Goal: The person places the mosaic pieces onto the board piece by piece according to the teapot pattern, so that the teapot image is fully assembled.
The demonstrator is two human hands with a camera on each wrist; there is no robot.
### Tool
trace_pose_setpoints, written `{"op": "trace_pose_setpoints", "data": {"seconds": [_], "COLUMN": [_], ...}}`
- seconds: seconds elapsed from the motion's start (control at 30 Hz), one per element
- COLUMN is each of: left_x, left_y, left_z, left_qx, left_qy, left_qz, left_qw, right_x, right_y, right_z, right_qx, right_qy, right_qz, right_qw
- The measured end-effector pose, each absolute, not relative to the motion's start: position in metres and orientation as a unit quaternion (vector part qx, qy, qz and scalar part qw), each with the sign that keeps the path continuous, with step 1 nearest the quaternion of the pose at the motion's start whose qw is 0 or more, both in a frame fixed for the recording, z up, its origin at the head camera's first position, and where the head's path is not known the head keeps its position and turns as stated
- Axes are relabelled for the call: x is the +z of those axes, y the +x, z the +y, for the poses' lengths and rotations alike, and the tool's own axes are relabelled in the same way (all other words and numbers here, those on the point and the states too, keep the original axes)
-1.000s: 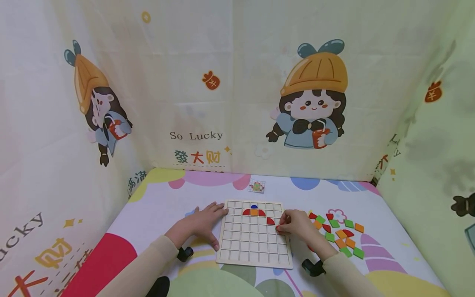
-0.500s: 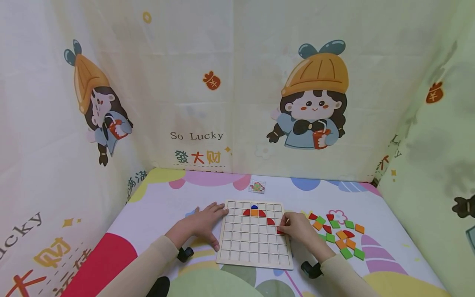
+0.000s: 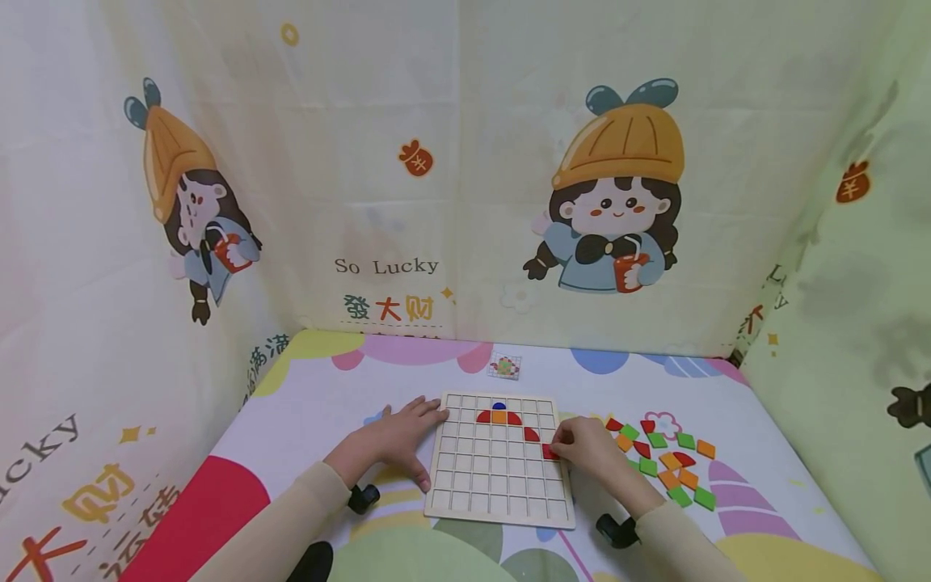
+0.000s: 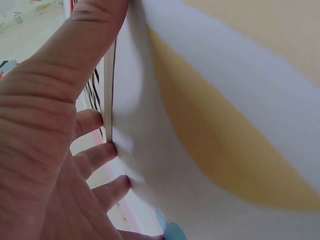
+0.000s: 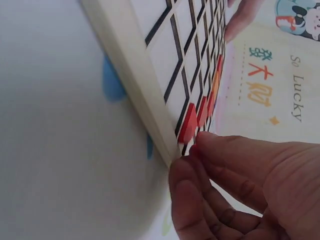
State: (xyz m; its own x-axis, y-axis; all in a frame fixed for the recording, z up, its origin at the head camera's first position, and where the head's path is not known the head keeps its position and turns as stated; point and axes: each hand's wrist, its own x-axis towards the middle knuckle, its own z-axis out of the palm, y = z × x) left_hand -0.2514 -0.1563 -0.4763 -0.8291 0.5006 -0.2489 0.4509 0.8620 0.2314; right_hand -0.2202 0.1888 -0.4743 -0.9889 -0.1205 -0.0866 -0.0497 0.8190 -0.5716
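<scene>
Right hand point(image 3: 586, 442) pinches a red piece point(image 5: 194, 151) at the board point(image 3: 498, 483); backdrop point(image 3: 480, 202) reads "So Lucky".

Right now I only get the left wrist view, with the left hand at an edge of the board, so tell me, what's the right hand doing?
Observer: The right hand pinches a small red piece at the right edge of the board.
Operator: What's on the table to the right of that?
Observer: In the head view, scattered pieces in red, green and orange.
Operator: And anything beyond the far edge?
Observer: Yes, a small patterned card lies there, apart from the board.
</scene>
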Motion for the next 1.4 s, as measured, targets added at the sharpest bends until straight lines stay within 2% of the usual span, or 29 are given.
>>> {"op": "trace_pose_setpoints", "data": {"seconds": [0.3, 0.57, 0.83, 1.17, 1.4], "left_x": [-0.475, -0.473, -0.472, -0.475, -0.475], "left_y": [-0.251, -0.251, -0.251, -0.252, -0.253], "left_z": [-0.156, -0.156, -0.157, -0.157, -0.157], "left_qx": [0.078, 0.078, 0.076, 0.077, 0.074], "left_qy": [0.249, 0.254, 0.253, 0.25, 0.251], "left_qz": [0.953, 0.952, 0.952, 0.951, 0.952], "left_qw": [0.154, 0.154, 0.155, 0.164, 0.16], "right_x": [-0.464, -0.454, -0.457, -0.459, -0.46], "right_y": [-0.21, -0.2, -0.191, -0.191, -0.193], "right_z": [0.212, 0.235, 0.252, 0.25, 0.245], "right_qx": [-0.257, -0.206, -0.176, -0.188, -0.206], "right_qy": [-0.043, -0.033, -0.082, -0.073, -0.055], "right_qz": [0.963, 0.97, 0.975, 0.972, 0.972], "right_qw": [0.068, 0.124, 0.113, 0.122, 0.101]}}
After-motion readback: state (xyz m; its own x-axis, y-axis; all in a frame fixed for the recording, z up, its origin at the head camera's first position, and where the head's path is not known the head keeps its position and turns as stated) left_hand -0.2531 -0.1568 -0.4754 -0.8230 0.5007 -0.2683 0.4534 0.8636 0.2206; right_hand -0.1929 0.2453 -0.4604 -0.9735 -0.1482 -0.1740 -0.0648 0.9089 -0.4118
